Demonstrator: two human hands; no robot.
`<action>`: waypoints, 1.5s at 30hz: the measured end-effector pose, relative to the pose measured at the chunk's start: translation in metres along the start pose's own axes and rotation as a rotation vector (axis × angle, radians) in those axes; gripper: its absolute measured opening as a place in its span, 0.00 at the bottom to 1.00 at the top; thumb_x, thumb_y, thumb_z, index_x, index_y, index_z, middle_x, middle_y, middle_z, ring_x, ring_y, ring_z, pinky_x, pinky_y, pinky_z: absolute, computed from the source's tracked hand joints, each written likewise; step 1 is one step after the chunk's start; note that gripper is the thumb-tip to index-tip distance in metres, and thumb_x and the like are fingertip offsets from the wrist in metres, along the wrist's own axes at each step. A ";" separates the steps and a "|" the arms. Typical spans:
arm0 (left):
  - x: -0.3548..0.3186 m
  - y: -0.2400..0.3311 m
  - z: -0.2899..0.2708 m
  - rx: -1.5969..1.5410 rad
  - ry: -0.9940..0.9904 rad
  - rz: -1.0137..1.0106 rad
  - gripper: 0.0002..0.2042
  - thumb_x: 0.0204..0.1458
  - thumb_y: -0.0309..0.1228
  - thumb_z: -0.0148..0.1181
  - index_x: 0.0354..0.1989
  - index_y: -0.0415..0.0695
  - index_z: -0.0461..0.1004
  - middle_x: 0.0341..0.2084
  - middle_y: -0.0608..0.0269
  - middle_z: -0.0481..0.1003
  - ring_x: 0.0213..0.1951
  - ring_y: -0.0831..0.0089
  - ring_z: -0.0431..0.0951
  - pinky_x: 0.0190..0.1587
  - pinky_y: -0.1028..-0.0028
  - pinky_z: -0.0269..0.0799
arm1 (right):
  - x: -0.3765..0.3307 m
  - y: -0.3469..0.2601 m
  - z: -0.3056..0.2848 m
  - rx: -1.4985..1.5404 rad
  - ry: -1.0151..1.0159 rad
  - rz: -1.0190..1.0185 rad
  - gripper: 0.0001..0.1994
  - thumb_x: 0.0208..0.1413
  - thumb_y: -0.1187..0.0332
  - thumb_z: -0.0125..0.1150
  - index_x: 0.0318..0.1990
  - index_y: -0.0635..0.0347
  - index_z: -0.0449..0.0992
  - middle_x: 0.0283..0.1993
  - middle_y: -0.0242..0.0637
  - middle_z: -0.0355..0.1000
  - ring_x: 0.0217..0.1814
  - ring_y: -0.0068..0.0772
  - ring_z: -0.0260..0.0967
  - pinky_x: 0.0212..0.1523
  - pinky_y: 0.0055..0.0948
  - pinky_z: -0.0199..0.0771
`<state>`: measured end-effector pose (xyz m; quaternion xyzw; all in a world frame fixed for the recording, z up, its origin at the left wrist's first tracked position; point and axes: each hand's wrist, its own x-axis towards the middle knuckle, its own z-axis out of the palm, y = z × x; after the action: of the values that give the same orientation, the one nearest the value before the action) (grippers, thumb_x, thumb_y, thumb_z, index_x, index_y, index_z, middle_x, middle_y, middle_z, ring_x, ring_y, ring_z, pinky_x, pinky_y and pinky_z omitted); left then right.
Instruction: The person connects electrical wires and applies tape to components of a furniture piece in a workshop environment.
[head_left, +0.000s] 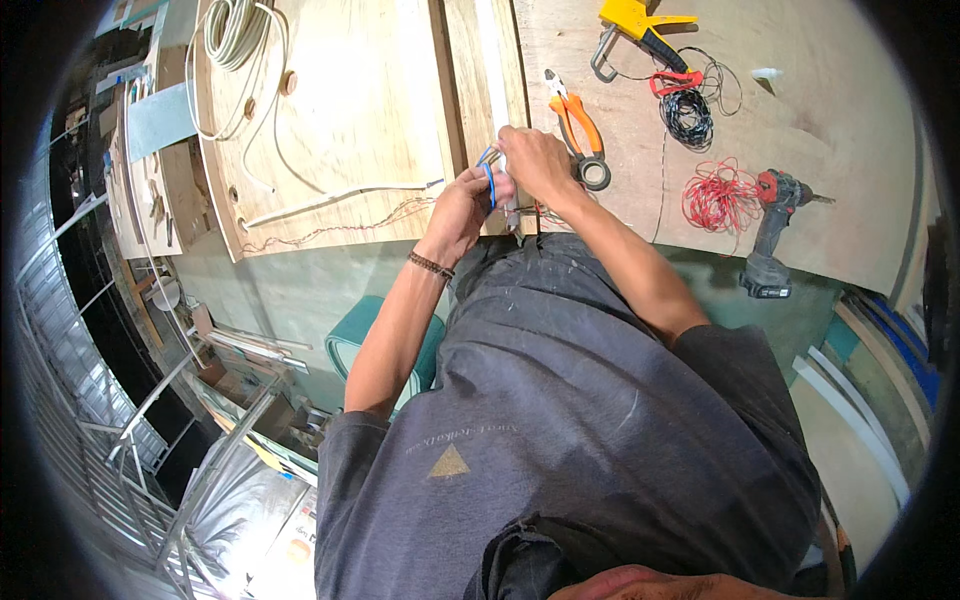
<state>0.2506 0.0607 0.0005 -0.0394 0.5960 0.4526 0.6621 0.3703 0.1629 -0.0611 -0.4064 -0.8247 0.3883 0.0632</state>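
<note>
Centrally, the left hand [462, 208] pinched a blue wire [490, 184], which looped up toward the right hand [537, 163], whose hold was unclear.

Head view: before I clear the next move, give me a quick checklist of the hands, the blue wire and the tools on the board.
1. Blue wire in sight at the hands: ok, it curves across the left hand's fingers.
2. Left hand's grip on it: cannot tell, the fingertips are unclear.
3. Right hand grip: cannot tell, its fingertips are hidden at the white strip.
4. Pliers on the board: ok, lying just beside the right hand.
5. Drill fully on the board: not ok, its battery appears to overhang the near edge.
6. Red wire coil clear of the drill: not ok, its loops lie right against it.
</note>
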 end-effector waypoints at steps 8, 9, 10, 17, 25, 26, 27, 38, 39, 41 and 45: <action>0.003 -0.034 -0.004 -0.282 0.063 0.165 0.13 0.65 0.20 0.50 0.57 0.32 0.71 0.47 0.59 0.76 0.47 0.74 0.78 0.53 0.77 0.78 | 0.002 -0.004 0.017 0.481 -0.059 0.354 0.15 0.61 0.64 0.55 0.30 0.67 0.80 0.33 0.55 0.79 0.36 0.52 0.80 0.37 0.44 0.78; 0.005 -0.039 -0.004 -0.291 0.056 0.185 0.14 0.65 0.22 0.52 0.58 0.32 0.71 0.51 0.58 0.75 0.49 0.73 0.78 0.54 0.78 0.78 | 0.000 0.000 0.026 0.614 -0.092 0.427 0.15 0.61 0.65 0.55 0.30 0.68 0.80 0.33 0.54 0.79 0.35 0.49 0.80 0.37 0.43 0.78; 0.006 -0.041 -0.003 -0.296 0.059 0.196 0.15 0.65 0.23 0.52 0.58 0.32 0.70 0.52 0.58 0.75 0.49 0.73 0.78 0.54 0.79 0.78 | -0.002 0.001 0.029 0.746 -0.110 0.461 0.14 0.61 0.66 0.54 0.33 0.68 0.80 0.32 0.48 0.78 0.35 0.40 0.78 0.36 0.38 0.77; 0.010 -0.052 -0.002 -0.364 0.076 0.204 0.15 0.64 0.24 0.56 0.58 0.38 0.74 0.45 0.62 0.79 0.40 0.76 0.79 0.40 0.76 0.77 | -0.028 -0.007 0.013 1.411 -0.097 0.819 0.08 0.62 0.73 0.60 0.46 0.64 0.80 0.37 0.33 0.77 0.37 0.23 0.73 0.44 0.29 0.80; 0.025 -0.046 -0.001 -0.362 0.097 0.194 0.16 0.62 0.23 0.58 0.58 0.36 0.73 0.42 0.60 0.80 0.38 0.75 0.79 0.40 0.76 0.78 | -0.056 -0.013 0.023 0.911 0.039 0.377 0.14 0.58 0.74 0.63 0.51 0.69 0.81 0.40 0.39 0.80 0.37 0.25 0.75 0.39 0.23 0.75; 0.025 -0.044 -0.001 -0.329 0.126 0.193 0.16 0.62 0.23 0.59 0.58 0.35 0.73 0.42 0.59 0.80 0.38 0.74 0.80 0.39 0.76 0.78 | -0.058 -0.010 0.024 0.822 0.066 0.336 0.14 0.56 0.72 0.64 0.49 0.66 0.82 0.38 0.41 0.79 0.38 0.29 0.77 0.39 0.27 0.76; 0.027 -0.046 0.001 -0.318 0.143 0.206 0.16 0.61 0.23 0.60 0.58 0.34 0.73 0.41 0.58 0.80 0.38 0.73 0.80 0.39 0.76 0.78 | -0.062 -0.006 0.024 0.733 0.092 0.295 0.14 0.54 0.71 0.65 0.48 0.64 0.82 0.37 0.43 0.79 0.38 0.32 0.78 0.40 0.30 0.77; 0.039 -0.048 0.012 -0.006 0.341 0.351 0.11 0.57 0.20 0.61 0.47 0.28 0.77 0.36 0.51 0.82 0.34 0.69 0.82 0.38 0.73 0.81 | -0.065 -0.019 0.006 0.502 0.133 0.202 0.11 0.53 0.67 0.65 0.41 0.62 0.82 0.34 0.50 0.79 0.35 0.49 0.79 0.37 0.39 0.77; 0.041 -0.047 0.008 0.065 0.368 0.350 0.11 0.57 0.20 0.61 0.46 0.28 0.77 0.35 0.51 0.82 0.33 0.70 0.83 0.37 0.73 0.81 | -0.065 -0.019 0.003 0.516 0.096 0.233 0.11 0.53 0.67 0.65 0.41 0.62 0.82 0.33 0.51 0.79 0.35 0.50 0.79 0.37 0.40 0.77; 0.043 -0.044 -0.003 0.165 0.331 0.343 0.10 0.55 0.20 0.63 0.44 0.26 0.78 0.33 0.50 0.82 0.31 0.70 0.82 0.35 0.74 0.80 | -0.067 -0.019 0.002 0.536 0.055 0.259 0.10 0.55 0.67 0.64 0.41 0.62 0.82 0.33 0.51 0.79 0.35 0.52 0.79 0.37 0.42 0.77; 0.030 -0.022 -0.007 0.197 0.269 0.192 0.08 0.56 0.18 0.60 0.42 0.27 0.78 0.32 0.54 0.80 0.30 0.70 0.81 0.32 0.73 0.79 | -0.067 -0.020 0.000 0.529 0.020 0.226 0.10 0.57 0.67 0.61 0.43 0.61 0.80 0.33 0.51 0.79 0.36 0.54 0.79 0.37 0.45 0.76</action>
<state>0.2558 0.0606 -0.0371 0.0223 0.7215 0.4438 0.5310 0.4023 0.1072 -0.0334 -0.4691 -0.6434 0.5905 0.1317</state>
